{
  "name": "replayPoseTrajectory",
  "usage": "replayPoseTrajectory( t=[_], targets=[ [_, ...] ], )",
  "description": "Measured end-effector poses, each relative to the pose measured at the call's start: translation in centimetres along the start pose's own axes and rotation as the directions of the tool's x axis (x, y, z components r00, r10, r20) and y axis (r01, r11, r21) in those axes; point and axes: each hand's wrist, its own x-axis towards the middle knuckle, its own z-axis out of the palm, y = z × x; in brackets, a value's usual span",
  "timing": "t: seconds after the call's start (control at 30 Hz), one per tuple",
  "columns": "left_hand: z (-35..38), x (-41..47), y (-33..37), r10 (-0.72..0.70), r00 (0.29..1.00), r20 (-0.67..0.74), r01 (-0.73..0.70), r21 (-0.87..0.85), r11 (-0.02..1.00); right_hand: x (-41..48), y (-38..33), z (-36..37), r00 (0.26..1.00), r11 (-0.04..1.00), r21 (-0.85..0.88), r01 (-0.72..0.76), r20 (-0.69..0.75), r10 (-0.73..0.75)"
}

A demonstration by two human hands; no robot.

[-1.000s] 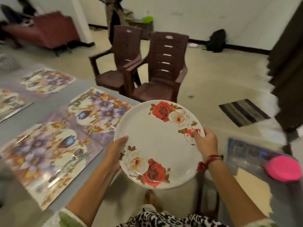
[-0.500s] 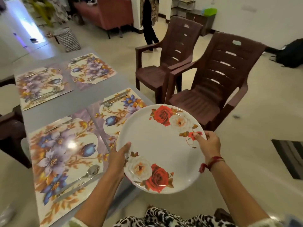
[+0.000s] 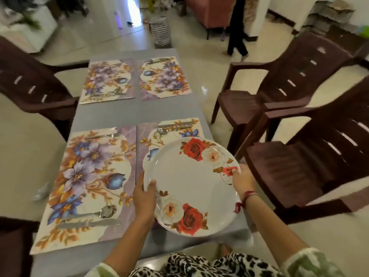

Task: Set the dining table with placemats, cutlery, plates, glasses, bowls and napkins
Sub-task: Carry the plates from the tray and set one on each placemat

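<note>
A white plate with red and cream roses (image 3: 191,182) is held over the near right floral placemat (image 3: 169,134), covering most of it. My left hand (image 3: 144,198) grips the plate's left rim, thumb on top. My right hand (image 3: 244,181) grips the right rim. The grey table (image 3: 135,110) carries several floral placemats. On the near left placemat (image 3: 85,176) lie a spoon (image 3: 99,211) and a knife (image 3: 87,223) near me, with more cutlery at its far end. Cutlery (image 3: 173,126) also lies at the far end of the near right placemat.
Two far placemats (image 3: 107,80) (image 3: 163,76) lie side by side with cutlery on them. Brown plastic chairs stand on the right (image 3: 289,80) (image 3: 319,156) and on the left (image 3: 34,84). A person's legs (image 3: 236,37) show on the floor beyond the table.
My view has swung left onto the table. The plate, held in both hands, has moved from beside the table edge to above the near right placemat.
</note>
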Motion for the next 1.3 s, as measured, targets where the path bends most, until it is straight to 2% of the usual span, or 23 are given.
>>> replayPoseTrajectory(
  t=[0.23,0.33,0.43,0.8,1.1,1.17,1.3],
  targets=[
    [3.8,2.2,-0.6,-0.045,0.963,-0.266,0.061,0.051,0.997,9.3,-2.0,2.7,0.96,0.976,-0.183,0.12,0.273,-0.066],
    [4.0,3.5,-0.1,0.019,0.951,-0.309,0.015,0.108,0.994,11.3,-2.9,4.3,0.934,0.961,-0.222,0.167,0.348,-0.082],
    [3.5,4.6,-0.6,0.03,0.937,-0.347,0.029,0.165,0.986,12.1,-3.6,5.8,0.906,0.95,-0.241,0.2,0.415,-0.085],
    [2.8,5.5,-1.2,0.012,0.932,-0.361,0.139,0.388,0.911,12.5,-3.4,6.8,0.907,0.951,-0.25,0.184,0.417,-0.065],
    [3.6,5.9,-0.4,-0.059,0.906,-0.42,0.244,0.402,0.882,12.5,-4.5,6.5,0.906,0.892,-0.405,0.202,0.424,-0.012],
    [3.5,6.1,-0.5,-0.064,0.898,-0.435,0.281,0.456,0.845,12.8,-4.8,6.2,0.897,0.857,-0.459,0.233,0.441,-0.008],
    [2.7,6.9,-0.3,-0.08,0.907,-0.413,0.337,0.599,0.727,12.9,-5.3,6.1,0.898,0.856,-0.453,0.25,0.438,-0.03]
  ],
)
